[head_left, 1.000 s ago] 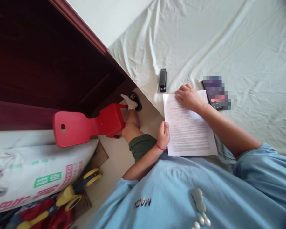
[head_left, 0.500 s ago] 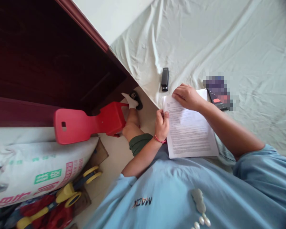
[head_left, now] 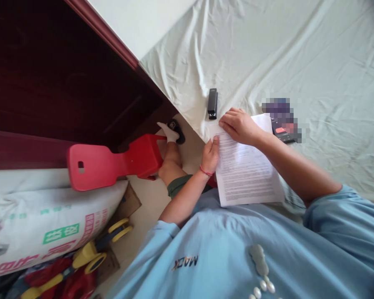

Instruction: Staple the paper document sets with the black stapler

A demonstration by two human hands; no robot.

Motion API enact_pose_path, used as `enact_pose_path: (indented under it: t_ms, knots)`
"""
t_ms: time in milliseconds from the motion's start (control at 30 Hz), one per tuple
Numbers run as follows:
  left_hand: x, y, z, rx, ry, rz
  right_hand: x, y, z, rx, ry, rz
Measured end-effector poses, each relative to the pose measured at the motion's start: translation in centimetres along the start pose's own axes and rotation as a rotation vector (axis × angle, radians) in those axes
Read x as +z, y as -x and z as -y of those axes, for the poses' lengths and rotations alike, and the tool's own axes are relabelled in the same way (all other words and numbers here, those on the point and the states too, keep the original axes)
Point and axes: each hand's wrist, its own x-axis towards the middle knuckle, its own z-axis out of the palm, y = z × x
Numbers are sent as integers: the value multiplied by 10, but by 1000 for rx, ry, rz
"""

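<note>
Our left hand pinches the papers by their left edge, before our shirt; our right hand curls over the top, grip unclear. The papers lie together; the stapler sits nearby, unheld.

Your white printed sheets sit face up close before you, right of centre, bearing lines of small text.

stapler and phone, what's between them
In the head view, the right hand and the top of the printed sheets lie between the stapler and the phone.
</note>
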Motion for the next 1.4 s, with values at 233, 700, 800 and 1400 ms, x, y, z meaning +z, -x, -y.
enact_pose_path:
  t_ms: [233,700,800,1400]
  knots:
    - [0,0,2,25,-22,-51,3,0,4,-19,27,6]
    - [-5,-2,-4,8,27,2,11,3,4,-69,-1,-59]
    - [-5,-2,-3,-1,-2,-5,12,4,5,-92,6,-33]
    - [-11,-40,-1,-340,181,-106,27,-37,-34,434,40,101]
